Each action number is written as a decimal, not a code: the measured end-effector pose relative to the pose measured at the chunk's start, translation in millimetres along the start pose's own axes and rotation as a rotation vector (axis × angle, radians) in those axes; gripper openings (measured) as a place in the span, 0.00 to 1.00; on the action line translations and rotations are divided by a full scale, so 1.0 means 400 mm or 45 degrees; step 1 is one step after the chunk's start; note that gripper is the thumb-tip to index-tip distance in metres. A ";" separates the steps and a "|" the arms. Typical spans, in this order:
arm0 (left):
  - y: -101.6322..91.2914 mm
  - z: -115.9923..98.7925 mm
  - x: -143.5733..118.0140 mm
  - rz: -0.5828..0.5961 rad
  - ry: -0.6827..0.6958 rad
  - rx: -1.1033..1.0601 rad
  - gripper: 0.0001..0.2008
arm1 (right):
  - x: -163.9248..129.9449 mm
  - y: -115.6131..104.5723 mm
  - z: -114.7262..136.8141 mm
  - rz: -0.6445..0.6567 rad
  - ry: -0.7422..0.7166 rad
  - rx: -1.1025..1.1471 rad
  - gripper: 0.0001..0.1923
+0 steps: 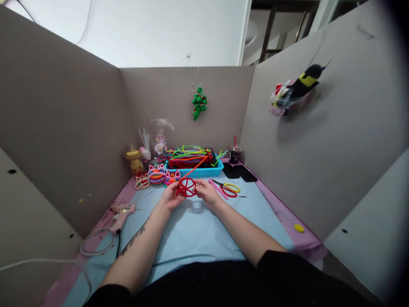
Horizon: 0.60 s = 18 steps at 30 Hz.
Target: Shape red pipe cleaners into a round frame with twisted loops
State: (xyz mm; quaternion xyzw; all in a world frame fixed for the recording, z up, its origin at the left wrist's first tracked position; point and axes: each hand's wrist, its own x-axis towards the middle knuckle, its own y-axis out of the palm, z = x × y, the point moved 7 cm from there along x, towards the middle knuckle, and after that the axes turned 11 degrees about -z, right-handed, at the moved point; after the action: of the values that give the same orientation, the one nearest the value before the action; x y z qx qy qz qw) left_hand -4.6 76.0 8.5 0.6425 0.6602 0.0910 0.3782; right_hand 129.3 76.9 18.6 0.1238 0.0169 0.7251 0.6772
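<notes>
Between my two hands is a round red wheel of pipe cleaners (186, 187) with crossing spokes, held above the blue table cover. My left hand (171, 197) pinches its left edge. Fingers of my right hand (207, 192) close on its right edge. An orange pipe cleaner (195, 167) slants up behind the wheel toward the tray. Scissors with red and yellow handles (228, 189) lie just right of my right hand, beside a pink strip (217, 189). Left of the wheel sit pipe cleaner animal faces (157, 174) in pink, purple and orange.
A blue tray (204, 172) piled with colored pipe cleaners stands at the back. Two black phones (239, 172) and a dark drink cup (235, 154) are right of it. A pink glue gun (123, 216) with its cord lies left. Grey panels (153, 94) enclose the table.
</notes>
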 end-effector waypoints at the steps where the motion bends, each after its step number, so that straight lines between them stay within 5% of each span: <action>1: 0.000 0.001 0.000 -0.011 0.016 0.042 0.04 | 0.003 -0.005 0.000 -0.020 -0.004 -0.009 0.17; 6: 0.009 -0.013 -0.004 -0.045 0.376 0.417 0.08 | -0.003 -0.049 0.052 -0.311 -0.384 -0.276 0.10; 10: 0.031 -0.028 -0.020 -0.047 0.812 0.842 0.13 | -0.043 -0.018 0.099 -0.267 -0.714 -0.644 0.04; 18: 0.060 -0.038 -0.051 0.010 1.057 1.076 0.13 | -0.059 0.017 0.087 -0.197 -0.735 -0.834 0.05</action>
State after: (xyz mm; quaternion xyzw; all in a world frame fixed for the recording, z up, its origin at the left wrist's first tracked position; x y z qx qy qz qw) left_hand 2.6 66.4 41.4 0.6506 0.7294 0.0656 -0.2008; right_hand 130.9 48.1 49.7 0.0985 -0.3944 0.5751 0.7099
